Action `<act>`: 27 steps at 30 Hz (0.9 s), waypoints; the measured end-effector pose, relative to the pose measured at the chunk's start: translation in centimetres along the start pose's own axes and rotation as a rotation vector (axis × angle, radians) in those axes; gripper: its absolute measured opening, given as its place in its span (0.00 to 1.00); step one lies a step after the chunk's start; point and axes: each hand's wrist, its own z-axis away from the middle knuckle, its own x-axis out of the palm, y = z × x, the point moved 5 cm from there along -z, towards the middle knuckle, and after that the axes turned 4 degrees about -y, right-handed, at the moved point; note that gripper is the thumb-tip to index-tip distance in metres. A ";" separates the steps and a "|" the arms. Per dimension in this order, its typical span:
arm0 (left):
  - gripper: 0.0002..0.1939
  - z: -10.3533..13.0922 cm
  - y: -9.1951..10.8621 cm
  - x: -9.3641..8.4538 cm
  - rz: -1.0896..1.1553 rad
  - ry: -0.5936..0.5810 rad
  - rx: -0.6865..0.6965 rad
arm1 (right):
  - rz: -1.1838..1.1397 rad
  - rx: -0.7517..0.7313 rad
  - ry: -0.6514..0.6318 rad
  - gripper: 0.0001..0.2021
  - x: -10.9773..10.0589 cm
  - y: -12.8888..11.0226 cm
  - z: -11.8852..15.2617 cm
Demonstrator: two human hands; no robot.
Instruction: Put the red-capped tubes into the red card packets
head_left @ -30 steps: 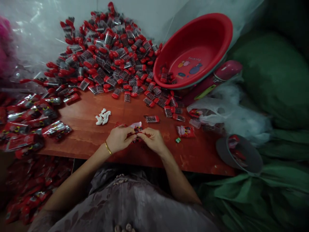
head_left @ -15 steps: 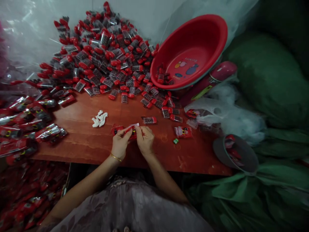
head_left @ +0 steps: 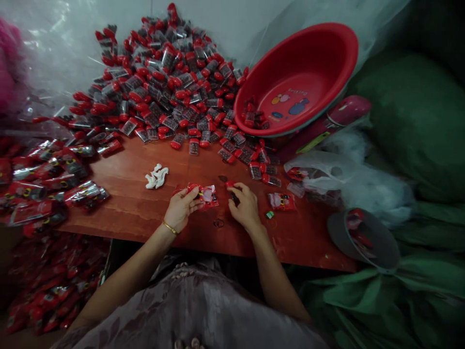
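Note:
My left hand (head_left: 180, 208), a gold bangle at its wrist, pinches a red printed plastic packet (head_left: 208, 195) between thumb and fingers just above the table. To its right, my right hand (head_left: 245, 206) has its thumb and fingers around a small red-capped container (head_left: 230, 184) on the tabletop; the hand hides most of it. Another red packet (head_left: 281, 201) lies flat to the right, with a tiny green piece (head_left: 270, 214) beside it.
A large heap of clear red-capped containers (head_left: 160, 82) covers the back of the table (head_left: 138, 218). Filled packets (head_left: 47, 179) are piled at the left. A red basin (head_left: 316, 63) leans at the back right, and a grey bowl (head_left: 337, 237) sits at the right edge. White scraps (head_left: 157, 177) lie left of centre.
My hands have parted. The left keeps the packet, while the right has let go of it, moved right and closed around the red-capped container. The view has shifted slightly.

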 end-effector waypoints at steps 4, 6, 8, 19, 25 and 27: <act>0.18 0.2 -0.1 0.3 -0.070 -0.017 0.036 | 0.086 0.229 0.103 0.21 0.0 1.3 1.3; 0.18 0.4 -0.2 0.6 -0.098 -0.023 0.038 | 0.121 0.295 0.087 0.18 0.3 1.3 1.3; 0.18 0.6 -0.2 0.7 -0.117 -0.026 0.032 | 0.043 0.283 0.070 0.14 0.3 1.1 1.5; 0.21 0.6 0.0 0.7 -0.191 -0.050 0.060 | -0.608 0.047 -0.056 0.10 -3.3 -3.2 3.9; 0.24 0.4 0.2 0.0 -0.283 -0.028 0.130 | -0.669 0.090 -0.023 0.09 -2.3 -3.4 3.9; 0.24 0.4 0.3 -0.4 -0.318 -0.025 0.144 | -0.659 0.071 -0.060 0.09 -2.3 -3.7 4.0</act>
